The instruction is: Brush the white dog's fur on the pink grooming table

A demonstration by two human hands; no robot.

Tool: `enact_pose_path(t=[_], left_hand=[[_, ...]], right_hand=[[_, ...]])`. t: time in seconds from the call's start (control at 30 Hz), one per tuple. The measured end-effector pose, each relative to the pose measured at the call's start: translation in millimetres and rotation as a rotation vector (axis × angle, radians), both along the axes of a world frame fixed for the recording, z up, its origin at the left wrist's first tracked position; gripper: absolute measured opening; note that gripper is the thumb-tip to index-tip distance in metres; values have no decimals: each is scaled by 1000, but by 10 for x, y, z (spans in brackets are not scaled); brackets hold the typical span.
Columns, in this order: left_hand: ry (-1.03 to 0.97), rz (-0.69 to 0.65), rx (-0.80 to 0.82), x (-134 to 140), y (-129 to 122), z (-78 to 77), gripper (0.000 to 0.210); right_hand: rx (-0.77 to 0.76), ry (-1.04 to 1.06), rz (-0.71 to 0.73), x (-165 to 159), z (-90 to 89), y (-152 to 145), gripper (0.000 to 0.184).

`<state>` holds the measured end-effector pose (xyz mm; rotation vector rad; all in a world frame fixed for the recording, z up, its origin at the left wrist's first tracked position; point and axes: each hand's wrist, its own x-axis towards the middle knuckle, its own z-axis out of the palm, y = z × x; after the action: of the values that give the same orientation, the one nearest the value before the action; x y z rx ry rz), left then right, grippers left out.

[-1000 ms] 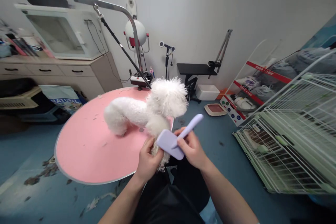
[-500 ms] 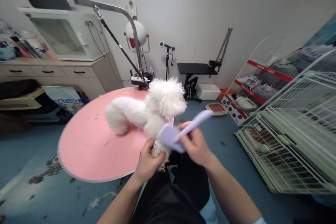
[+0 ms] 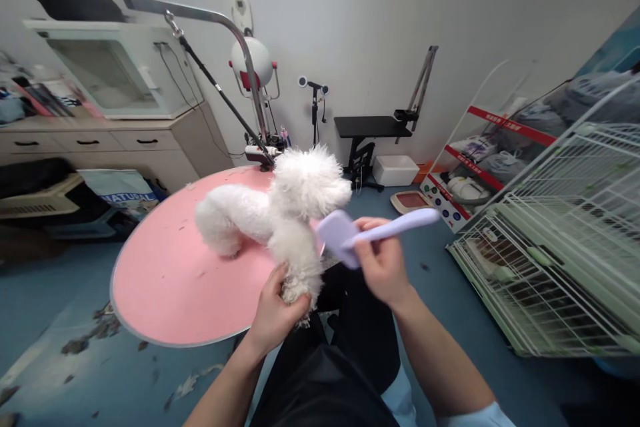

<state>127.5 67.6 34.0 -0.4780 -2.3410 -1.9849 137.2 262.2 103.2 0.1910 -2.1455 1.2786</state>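
A fluffy white dog (image 3: 245, 212) stands on a round pink grooming table (image 3: 175, 287), its head turned to the right. My left hand (image 3: 281, 310) is closed round the dog's front leg (image 3: 303, 273) near the table's front edge. In my right hand (image 3: 383, 263) is a lavender slicker brush (image 3: 343, 237), gripped near where handle and head join. The brush head is beside the dog's chest and leg; whether it touches the fur I cannot tell. Its bristle side is hidden.
A metal grooming arm (image 3: 245, 53) with a black strap (image 3: 220, 90) rises behind the dog. Wire cages (image 3: 545, 267) stand at the right, a cabinet (image 3: 110, 140) at the left. A black table (image 3: 373, 127) is by the wall. Dark hair clippings (image 3: 77, 345) lie on the floor.
The slicker brush has moved up and right, away from the dog's lower leg, its handle now flatter. My left hand still holds the leg. The view has shifted slightly.
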Motion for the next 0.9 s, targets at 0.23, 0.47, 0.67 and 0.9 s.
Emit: enact_pose_path(t=[0.23,0.47,0.67,0.9], left_hand=[[-9,29,-38,0,11,-1,45],[15,21,-60,8,38,-29,49],[0,-8,-37,15,52,-19,52],[-30,5,-22,27,56,-9,49]], right_hand=[[74,1,-56,-6,-44,-35,18],[173,-108,18,-11,30,-12,16],[261,-139,191,-7,42,-25,15],[245,90,112,24,49,-6,17]])
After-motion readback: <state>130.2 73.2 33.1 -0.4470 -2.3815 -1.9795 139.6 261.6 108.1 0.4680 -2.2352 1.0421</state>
